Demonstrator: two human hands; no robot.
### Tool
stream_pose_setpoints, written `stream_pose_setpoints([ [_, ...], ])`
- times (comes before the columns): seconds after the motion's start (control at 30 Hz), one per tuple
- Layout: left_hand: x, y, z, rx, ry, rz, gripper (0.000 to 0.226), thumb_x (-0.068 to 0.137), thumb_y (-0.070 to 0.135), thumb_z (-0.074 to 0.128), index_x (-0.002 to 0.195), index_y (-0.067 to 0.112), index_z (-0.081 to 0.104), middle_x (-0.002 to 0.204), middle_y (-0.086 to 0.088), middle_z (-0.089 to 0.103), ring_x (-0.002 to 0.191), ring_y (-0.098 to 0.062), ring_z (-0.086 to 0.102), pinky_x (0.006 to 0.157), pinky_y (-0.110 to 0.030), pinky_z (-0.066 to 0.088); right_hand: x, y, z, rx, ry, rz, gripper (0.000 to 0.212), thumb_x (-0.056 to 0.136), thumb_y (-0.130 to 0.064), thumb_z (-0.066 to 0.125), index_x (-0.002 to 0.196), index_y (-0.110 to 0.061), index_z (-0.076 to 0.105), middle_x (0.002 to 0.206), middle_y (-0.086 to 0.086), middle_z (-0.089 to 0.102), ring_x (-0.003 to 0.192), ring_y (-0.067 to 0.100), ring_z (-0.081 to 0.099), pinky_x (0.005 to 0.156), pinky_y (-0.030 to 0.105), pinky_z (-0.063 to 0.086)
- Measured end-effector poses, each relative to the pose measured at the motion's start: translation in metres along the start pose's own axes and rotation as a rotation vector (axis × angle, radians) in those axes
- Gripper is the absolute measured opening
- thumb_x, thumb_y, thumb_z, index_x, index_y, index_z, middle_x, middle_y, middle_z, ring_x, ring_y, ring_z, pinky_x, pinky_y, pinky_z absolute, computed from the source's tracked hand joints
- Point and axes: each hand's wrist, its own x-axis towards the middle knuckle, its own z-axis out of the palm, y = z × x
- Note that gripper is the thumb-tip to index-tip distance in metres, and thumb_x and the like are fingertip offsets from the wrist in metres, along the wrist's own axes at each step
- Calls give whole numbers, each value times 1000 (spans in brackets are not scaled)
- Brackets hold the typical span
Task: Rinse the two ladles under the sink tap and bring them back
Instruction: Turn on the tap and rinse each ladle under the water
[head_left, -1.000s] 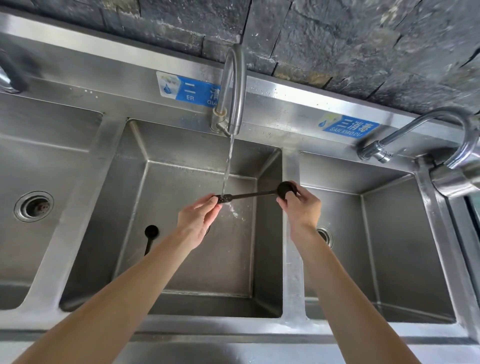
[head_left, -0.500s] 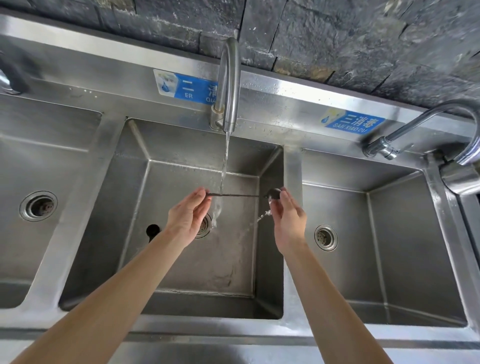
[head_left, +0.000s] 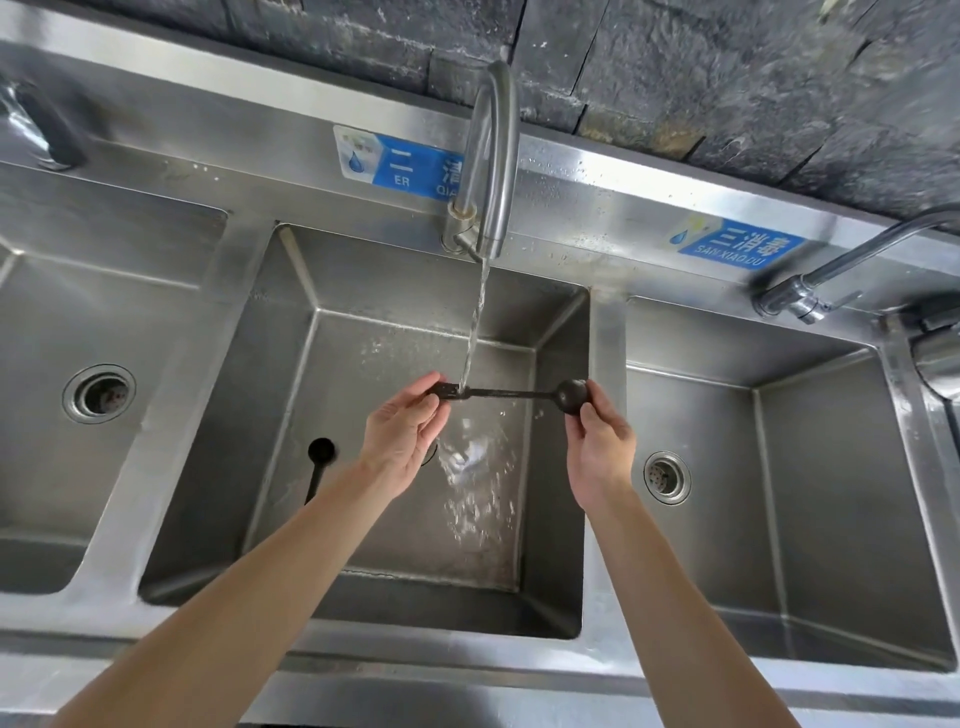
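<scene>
The task looked about half done: one ladle (head_left: 511, 395) was under the tap (head_left: 488, 161), the stream striking its handle, while the second ladle (head_left: 318, 465) lay on the middle basin (head_left: 291, 364) floor. The left hand (head_left: 402, 434) pinched the handle end; the right hand (head_left: 597, 441) gripped the bowl, the ladle spanning level between them.

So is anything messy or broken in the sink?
Nothing looks broken. Water from the tap hits the held ladle's handle and splashes inside the middle basin. The second ladle lies on that basin's floor, waiting its turn.
</scene>
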Motion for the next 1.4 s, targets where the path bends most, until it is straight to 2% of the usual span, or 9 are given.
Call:
stream_pose_setpoints([
  [0.07,-2,1,6,29,-1,-3,33,92,-14,55,114,3,73,123,-10,73,115,-21,69,96,-33,56,1,2,-1,-5,29,-5,40,104,10,44,137,-2,63,129,5,66,110,10,65,118,36,43],
  [0.17,-5,5,5,77,-18,19,33,92,-14,55,112,5,74,123,-9,73,116,-20,69,100,-33,54,0,10,1,-18,57,5,41,105,10,43,140,-1,60,142,11,59,117,15,61,117,34,43],
  [0.33,-7,24,-20,98,-3,49,34,92,-13,57,105,10,79,124,-8,72,116,-21,68,87,-26,60,-12,32,17,-50,42,72,40,105,6,46,141,-5,60,149,11,55,134,22,56,117,34,45],
  [0.43,-7,39,-35,103,7,69,34,91,-13,58,104,10,80,127,-7,71,119,-21,67,86,-26,59,-21,46,32,-61,27,91,39,106,5,47,141,-5,60,149,11,56,140,24,53,118,36,44],
  [0.8,-22,77,-79,135,20,133,32,93,-11,55,110,7,76,125,-6,72,120,-19,66,93,-28,58,-41,85,71,-142,-17,103,40,106,6,45,142,-3,59,148,8,57,124,15,62,117,34,45],
  [0.97,-25,87,-96,182,38,121,33,94,-13,53,115,5,73,123,-6,73,118,-19,67,96,-31,56,-47,100,79,-150,-14,108,39,106,6,44,141,-3,60,143,10,62,129,20,62,116,35,47],
  [1.13,-26,93,-107,332,15,126,34,92,-13,58,116,6,73,118,-6,75,115,-19,69,97,-31,55,-54,105,78,-135,20,123,37,106,2,49,138,-7,64,136,7,65,113,12,68,94,21,57],
  [1.27,-19,89,-110,375,1,98,38,89,-13,61,115,11,75,112,-8,77,112,-18,71,98,-29,55,-57,104,72,-134,41,87,35,105,1,51,134,-11,67,135,5,64,110,10,67,97,23,56],
  [1.4,-4,79,-97,293,-29,37,33,90,-18,56,112,0,73,114,-6,77,110,-18,71,105,-36,50,-58,89,61,-142,54,-17,35,105,1,51,131,-14,69,133,6,66,119,17,67,110,33,52],
])
